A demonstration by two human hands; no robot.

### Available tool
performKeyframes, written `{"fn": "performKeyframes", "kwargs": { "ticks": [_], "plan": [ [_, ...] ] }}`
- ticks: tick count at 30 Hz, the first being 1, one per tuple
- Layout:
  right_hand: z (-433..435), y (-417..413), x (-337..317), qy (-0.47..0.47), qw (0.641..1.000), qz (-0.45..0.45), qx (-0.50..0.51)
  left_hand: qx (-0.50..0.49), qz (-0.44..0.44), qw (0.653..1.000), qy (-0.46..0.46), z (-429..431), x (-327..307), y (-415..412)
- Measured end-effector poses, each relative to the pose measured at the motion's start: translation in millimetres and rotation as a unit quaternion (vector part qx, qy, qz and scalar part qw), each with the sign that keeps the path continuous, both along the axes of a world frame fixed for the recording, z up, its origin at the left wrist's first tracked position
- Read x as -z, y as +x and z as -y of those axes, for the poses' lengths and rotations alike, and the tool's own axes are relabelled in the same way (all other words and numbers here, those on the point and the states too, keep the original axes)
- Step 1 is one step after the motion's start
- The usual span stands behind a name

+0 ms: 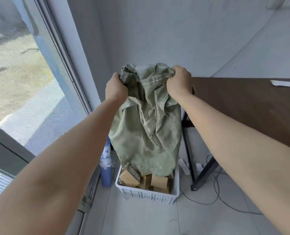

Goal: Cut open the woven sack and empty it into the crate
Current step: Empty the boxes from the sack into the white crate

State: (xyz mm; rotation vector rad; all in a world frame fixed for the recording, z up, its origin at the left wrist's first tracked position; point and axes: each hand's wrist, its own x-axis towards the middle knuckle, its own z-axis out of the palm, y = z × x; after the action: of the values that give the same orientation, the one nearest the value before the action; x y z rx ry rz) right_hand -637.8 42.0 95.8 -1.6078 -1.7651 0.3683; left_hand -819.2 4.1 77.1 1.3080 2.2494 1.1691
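A green woven sack [146, 129] hangs upside down over a white slatted crate [146, 194] on the floor. My left hand [115, 88] grips the sack's upper left corner and my right hand [179, 82] grips its upper right corner, both held high. The sack's open lower end reaches the crate's rim. Several small brown cardboard boxes [158, 181] lie in the crate, partly hidden under the sack.
A dark brown table [245, 106] with black legs stands to the right, cables and a power strip [185, 165] beneath it. A blue-and-white cylinder [106, 168] stands left of the crate by the glass door [22, 78]. Pale tiled floor lies in front.
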Motion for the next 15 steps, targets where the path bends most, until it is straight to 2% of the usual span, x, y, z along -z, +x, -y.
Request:
{"fn": "performKeyframes", "kwargs": {
  "ticks": [3, 6, 9, 13, 15],
  "plan": [
    [4, -5, 4, -0.054, 0.998, 0.031, -0.025, 0.006, -0.017, 0.999, -0.026, 4, 3, 3],
    [6, -10, -2, -0.02, 1.0, -0.012, -0.02, -0.021, -0.014, 1.0, 0.006, 6, -1, 4],
    [10, -15, -7, -0.094, 0.993, 0.045, -0.06, 0.037, -0.009, 0.997, -0.074, 6, -3, 7],
    [12, -21, -9, -0.121, 0.99, -0.009, -0.076, 0.131, 0.114, 0.981, -0.085, 14, -8, 9],
    [14, -26, -12, -0.15, 0.984, -0.048, -0.08, 0.208, 0.165, 0.956, -0.127, 21, -14, 12]
  ]
}}
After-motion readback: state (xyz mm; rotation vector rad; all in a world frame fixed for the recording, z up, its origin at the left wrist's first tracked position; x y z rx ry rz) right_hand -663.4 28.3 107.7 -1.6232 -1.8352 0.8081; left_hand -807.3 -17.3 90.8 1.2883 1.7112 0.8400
